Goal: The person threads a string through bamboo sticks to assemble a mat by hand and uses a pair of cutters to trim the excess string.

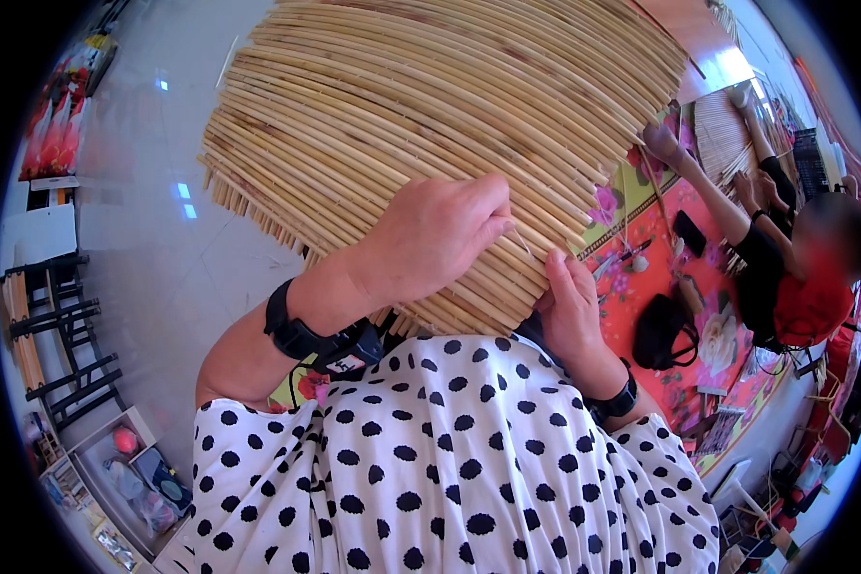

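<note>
A large mat of pale yellow reed stalks (pixel 430 105), laid side by side, spreads out before me and reaches back toward the far edge of view. My left hand (pixel 440 234) is closed in a fist-like pinch above the mat's near part. A thin pale strand or tip (pixel 520 237) shows just beside its fingers; what the fingers hold is hidden. At the mat's near right edge, my right hand (pixel 574 306) grips the stalk ends, thumb on top and the other fingers mostly out of sight beneath.
To the right, another person (pixel 813 268) sits on a red floral mat (pixel 665 249), with a smaller reed mat (pixel 722 129) nearby. A black bag (pixel 662 333) and a phone (pixel 689 233) lie there. Folded black metal frames (pixel 62 330) and an open box (pixel 129 478) stand at left.
</note>
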A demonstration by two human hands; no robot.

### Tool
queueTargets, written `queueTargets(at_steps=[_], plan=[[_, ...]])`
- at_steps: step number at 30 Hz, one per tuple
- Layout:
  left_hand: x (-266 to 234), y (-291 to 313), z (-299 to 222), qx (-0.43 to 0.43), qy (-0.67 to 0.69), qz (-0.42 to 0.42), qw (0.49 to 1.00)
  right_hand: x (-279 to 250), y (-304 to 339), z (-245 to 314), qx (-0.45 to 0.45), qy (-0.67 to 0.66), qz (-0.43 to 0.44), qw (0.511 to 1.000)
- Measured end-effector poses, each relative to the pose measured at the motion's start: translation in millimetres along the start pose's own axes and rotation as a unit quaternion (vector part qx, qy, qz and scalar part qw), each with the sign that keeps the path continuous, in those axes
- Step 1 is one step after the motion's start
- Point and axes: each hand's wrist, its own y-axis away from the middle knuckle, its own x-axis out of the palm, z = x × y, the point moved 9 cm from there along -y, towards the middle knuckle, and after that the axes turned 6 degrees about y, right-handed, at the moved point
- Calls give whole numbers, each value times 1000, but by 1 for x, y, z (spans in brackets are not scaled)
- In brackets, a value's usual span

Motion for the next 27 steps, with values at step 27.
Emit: queueTargets(at_steps=[27], plan=[[-79, 295, 256, -397, 29, -217, 891, -40, -17, 23, -39, -53, -112, 992]])
